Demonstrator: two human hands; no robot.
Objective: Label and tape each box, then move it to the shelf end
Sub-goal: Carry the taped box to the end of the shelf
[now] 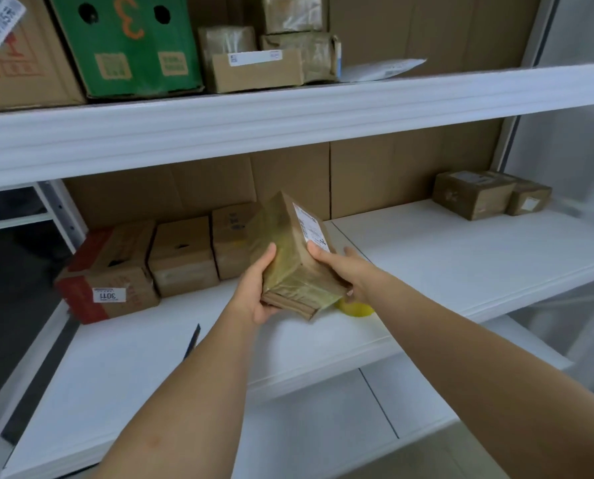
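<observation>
A small brown box (290,257) wrapped in glossy tape is held tilted above the middle white shelf (461,264), with a white label on its upper right face. My left hand (254,288) grips its left side and lower end. My right hand (344,267) grips its right side, thumb on the label. A yellow tape roll (356,308) lies on the shelf just under my right hand, mostly hidden. Two taped boxes (475,197) sit at the far right end of the shelf.
Three cardboard boxes (181,257) stand in a row at the left back of the middle shelf, one with a red side and a "3011" sticker. A dark pen-like object (192,340) lies near the front. The upper shelf (288,108) carries a green box, brown boxes and an envelope.
</observation>
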